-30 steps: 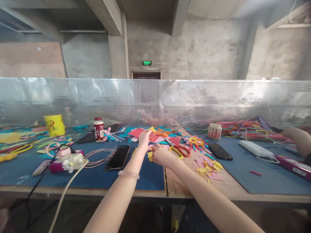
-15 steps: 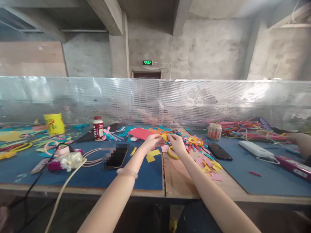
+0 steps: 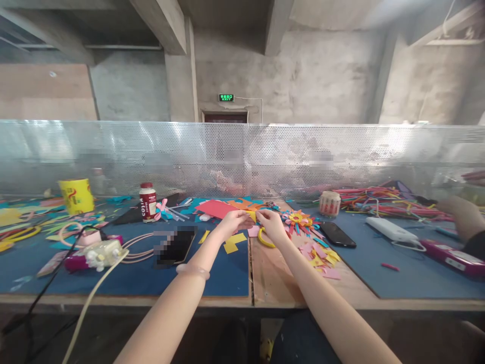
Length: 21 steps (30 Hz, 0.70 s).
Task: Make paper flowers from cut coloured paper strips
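Observation:
Between my two hands is a small yellow piece of paper (image 3: 251, 216). My left hand (image 3: 234, 224) pinches its left side, and my right hand (image 3: 272, 226) pinches its right side. Just below my right hand lies a yellow-handled tool (image 3: 264, 237), its other end hidden. Behind my left hand rests a red sheet of paper (image 3: 215, 208). Several yellow paper pieces (image 3: 232, 243) lie on the blue mat under my left wrist. A paper flower (image 3: 298, 219) in orange, yellow and other colours sits to the right of my right hand.
Pink and yellow scraps (image 3: 320, 258) lie right of my right forearm, near a black phone (image 3: 338, 234). A dark phone (image 3: 178, 245), a power strip (image 3: 99, 254) with cables and a Costa bottle (image 3: 147, 202) stand left. At far right are another person's arm (image 3: 458, 217) and a white power bank (image 3: 391, 230).
My view has shifted slightly to the right. Both hands stay together at the yellow paper, which shows a broader face now. The other person's arm at far right has moved further into view.

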Motion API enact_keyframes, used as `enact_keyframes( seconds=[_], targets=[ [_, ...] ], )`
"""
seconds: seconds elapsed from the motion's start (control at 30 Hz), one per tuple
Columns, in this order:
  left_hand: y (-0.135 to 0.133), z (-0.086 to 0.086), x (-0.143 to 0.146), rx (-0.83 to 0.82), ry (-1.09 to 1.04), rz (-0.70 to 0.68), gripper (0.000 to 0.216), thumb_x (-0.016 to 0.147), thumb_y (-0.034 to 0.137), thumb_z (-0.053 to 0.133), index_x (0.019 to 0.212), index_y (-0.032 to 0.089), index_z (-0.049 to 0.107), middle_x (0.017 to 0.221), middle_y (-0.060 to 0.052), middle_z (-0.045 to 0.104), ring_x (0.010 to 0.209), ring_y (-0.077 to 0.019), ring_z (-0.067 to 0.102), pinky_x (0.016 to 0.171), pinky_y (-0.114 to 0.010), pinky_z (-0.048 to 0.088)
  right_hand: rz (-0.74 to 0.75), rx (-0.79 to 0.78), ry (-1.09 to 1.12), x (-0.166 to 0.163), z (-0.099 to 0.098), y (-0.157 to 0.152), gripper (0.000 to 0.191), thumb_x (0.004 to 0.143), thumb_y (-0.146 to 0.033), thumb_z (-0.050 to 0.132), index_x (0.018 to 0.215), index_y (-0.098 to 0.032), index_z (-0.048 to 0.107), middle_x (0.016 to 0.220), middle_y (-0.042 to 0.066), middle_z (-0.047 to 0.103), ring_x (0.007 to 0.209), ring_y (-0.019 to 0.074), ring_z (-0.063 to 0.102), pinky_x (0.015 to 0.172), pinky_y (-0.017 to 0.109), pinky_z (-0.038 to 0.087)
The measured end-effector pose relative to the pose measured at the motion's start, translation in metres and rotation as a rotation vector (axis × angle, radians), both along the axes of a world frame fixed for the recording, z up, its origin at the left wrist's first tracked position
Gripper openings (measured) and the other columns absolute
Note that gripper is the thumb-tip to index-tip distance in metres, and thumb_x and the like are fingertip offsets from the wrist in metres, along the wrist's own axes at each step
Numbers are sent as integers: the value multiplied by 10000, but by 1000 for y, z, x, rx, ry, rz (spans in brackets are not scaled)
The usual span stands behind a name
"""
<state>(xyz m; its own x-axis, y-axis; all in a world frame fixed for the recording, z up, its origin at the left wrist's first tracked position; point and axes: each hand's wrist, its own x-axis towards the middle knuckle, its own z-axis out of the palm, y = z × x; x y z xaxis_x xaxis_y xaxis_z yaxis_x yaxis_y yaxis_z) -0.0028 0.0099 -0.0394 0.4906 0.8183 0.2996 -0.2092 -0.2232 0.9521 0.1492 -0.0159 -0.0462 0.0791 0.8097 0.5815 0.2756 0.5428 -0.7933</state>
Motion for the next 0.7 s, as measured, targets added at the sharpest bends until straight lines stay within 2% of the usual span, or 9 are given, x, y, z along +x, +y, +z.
enact_keyframes(
  seconds=[0.17, 0.3, 0.4, 0.53, 0.7],
  targets=[
    [3, -3, 0, -17, 15, -25, 241, 722, 327, 672, 835, 119, 627, 880, -154, 673, 795, -224, 656, 801, -360, 498, -148, 91, -162, -1, -2, -2, 174, 707, -239, 487, 769, -148, 622, 733, 36, 641, 657, 144, 563, 655, 260, 436],
    [0, 0, 2, -56, 49, -43, 356, 765, 420, 603, 918, 98, 611, 931, -169, 662, 811, -225, 654, 811, -374, 497, -268, 226, -308, 0, -6, 0, 143, 736, -208, 479, 743, -170, 617, 747, 46, 614, 654, 156, 537, 649, 278, 430],
    [-4, 2, 4, -61, 95, -32, 411, 768, 462, 578, 941, 91, 611, 948, -174, 656, 823, -227, 651, 798, -359, 503, -302, 315, -441, 1, -8, 0, 149, 751, -177, 464, 743, -176, 613, 750, 58, 601, 708, 180, 523, 683, 300, 423],
    [-4, 2, 4, -41, 109, -35, 277, 763, 310, 627, 938, 96, 610, 951, -150, 655, 823, -214, 652, 798, -340, 502, -293, 292, -420, 1, -9, 1, 159, 751, -167, 460, 756, -186, 618, 760, 51, 610, 709, 177, 525, 680, 294, 428],
    [-2, 1, 4, -65, 94, -1, 111, 777, 152, 562, 860, 90, 601, 869, -127, 668, 767, -199, 661, 784, -338, 503, -295, 210, -289, 1, -11, 6, 161, 749, -223, 472, 753, -177, 626, 744, 43, 629, 650, 159, 539, 651, 282, 434]
  ],
)
